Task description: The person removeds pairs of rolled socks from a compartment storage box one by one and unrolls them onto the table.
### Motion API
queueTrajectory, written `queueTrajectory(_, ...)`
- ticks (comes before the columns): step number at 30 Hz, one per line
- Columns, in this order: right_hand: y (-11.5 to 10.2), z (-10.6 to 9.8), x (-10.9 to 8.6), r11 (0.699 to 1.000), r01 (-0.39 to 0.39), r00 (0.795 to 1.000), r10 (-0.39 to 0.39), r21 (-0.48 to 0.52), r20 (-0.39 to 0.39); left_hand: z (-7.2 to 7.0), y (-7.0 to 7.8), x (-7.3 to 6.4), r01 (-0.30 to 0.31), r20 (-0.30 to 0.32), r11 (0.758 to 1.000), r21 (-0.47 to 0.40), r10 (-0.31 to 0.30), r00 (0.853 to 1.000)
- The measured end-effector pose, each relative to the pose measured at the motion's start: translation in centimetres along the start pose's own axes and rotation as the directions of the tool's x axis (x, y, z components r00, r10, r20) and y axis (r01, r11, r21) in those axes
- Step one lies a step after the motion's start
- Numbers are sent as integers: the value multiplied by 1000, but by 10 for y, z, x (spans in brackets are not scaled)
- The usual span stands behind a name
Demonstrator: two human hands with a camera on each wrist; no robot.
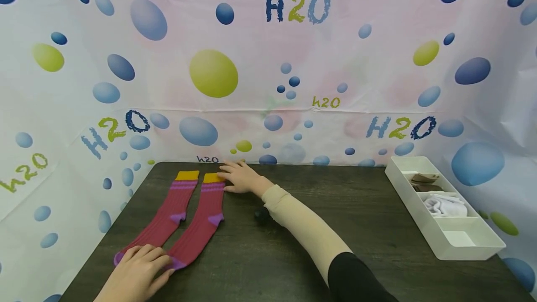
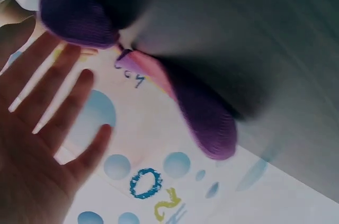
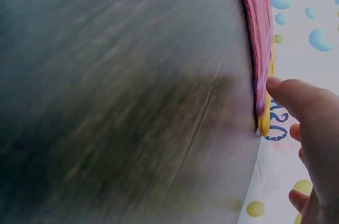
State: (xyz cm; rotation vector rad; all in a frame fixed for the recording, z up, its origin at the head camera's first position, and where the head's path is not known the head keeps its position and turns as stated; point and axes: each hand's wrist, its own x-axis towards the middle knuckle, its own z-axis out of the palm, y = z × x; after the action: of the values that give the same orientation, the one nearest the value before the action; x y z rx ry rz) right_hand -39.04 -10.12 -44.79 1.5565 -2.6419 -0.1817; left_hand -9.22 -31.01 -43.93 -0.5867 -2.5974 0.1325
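Note:
Two crimson socks with yellow cuffs and purple heels and toes lie flat, side by side, on the dark table: the left sock (image 1: 161, 218) and the right sock (image 1: 207, 216). Over their toe ends is my left hand (image 1: 140, 269), fingers spread and only lightly bent. In the left wrist view the purple toe (image 2: 79, 20) of one sock is right at those fingertips, and another purple toe (image 2: 209, 123) is farther off. My right hand (image 1: 241, 177) reaches to the right sock's cuff, fingers extended. Its thumb is right at the yellow cuff (image 3: 265, 123) in the right wrist view.
A white divided box (image 1: 413, 213) stands along the table's right side. Brown folded items (image 1: 424, 181) and a white bundled cloth (image 1: 445, 205) lie in its compartments. Behind the dark table (image 1: 327, 246) hangs a patterned backdrop (image 1: 251, 36). A small black object (image 1: 262, 216) shows beside my right wrist.

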Motion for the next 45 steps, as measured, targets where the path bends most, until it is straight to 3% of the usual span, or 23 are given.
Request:
queueTrajectory(2, 0, 1, -1, 1000, 1, 1000, -1, 13, 24, -2, 4, 2, 54, 115, 998, -23, -51, 992)
queueTrajectory(3, 0, 2, -1, 1000, 0, 999, -1, 23, 42, -3, 6, 3, 79, 181, 996, -44, -70, 981)
queueTrajectory(5, -1, 3, -2, 999, -1, 997, -2, 35, 79, -3, 10, 5, 128, 318, 988, -89, -93, 944)
queueTrajectory(7, -2, 4, -3, 999, -7, 993, 2, 45, 117, 0, 12, 6, 171, 434, 975, -142, -94, 896)
queueTrajectory(10, -4, 2, -3, 998, -26, 987, 17, 55, 157, 5, 12, 9, 215, 531, 957, -193, -82, 844)
queueTrajectory(12, -6, 0, -3, 997, -44, 983, 32, 62, 180, 7, 10, 9, 238, 567, 948, -210, -81, 819)
queueTrajectory(15, -9, -2, -2, 995, -74, 977, 59, 62, 207, 9, 7, 10, 257, 588, 942, -214, -85, 804)
queueTrajectory(24, -11, -2, 2, 989, -134, 966, 117, 56, 232, 8, 5, 15, 320, 615, 924, -210, -129, 778)
queueTrajectory(26, -11, -2, 2, 989, -132, 968, 115, 65, 224, 6, 6, 16, 326, 609, 923, -205, -141, 781)
queueTrajectory(29, -9, -5, -2, 990, -122, 974, 106, 71, 200, 2, 6, 18, 316, 565, 930, -187, -161, 809)
queueTrajectory(33, -5, -10, -11, 995, -85, 986, 77, 51, 148, -6, 5, 19, 262, 416, 949, -175, -170, 893)
queueTrajectory(36, -1, -14, -23, 998, -58, 993, 53, 40, 109, -10, 4, 23, 229, 287, 958, -175, -172, 942)
queueTrajectory(39, 5, -18, -37, 999, -42, 996, 39, 29, 79, -12, 2, 29, 217, 202, 963, -160, -184, 962)
queueTrajectory(45, 14, -18, -75, 1000, -18, 999, 18, -10, 48, -14, -3, 44, 183, 99, 973, -144, -170, 980)
